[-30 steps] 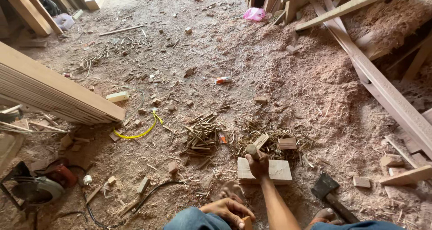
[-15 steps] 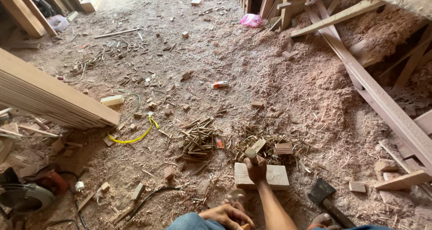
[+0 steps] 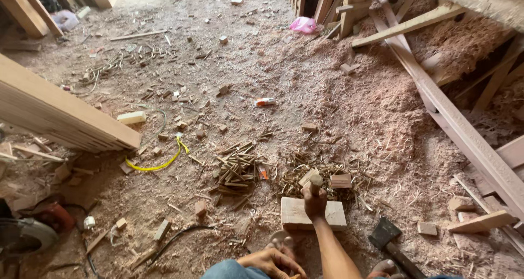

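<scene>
Wooden block [image 3: 297, 216] under right hand [image 3: 315, 201], hatchet [image 3: 388, 238] beside, splinters [image 3: 236, 168] beyond

Bare forearms and hands — no sleeves showing — with blue denim trousers [image 3: 229, 270] at the knees.

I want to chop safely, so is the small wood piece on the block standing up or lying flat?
Upright: the right hand holds the small wood piece standing on end on the flat wooden block.

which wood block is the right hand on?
The wide, flat pale wooden block lying directly in front of the person: the right hand rests on its top edge, gripping a small wooden piece. The small reddish wood block lies beyond it, untouched.
</scene>
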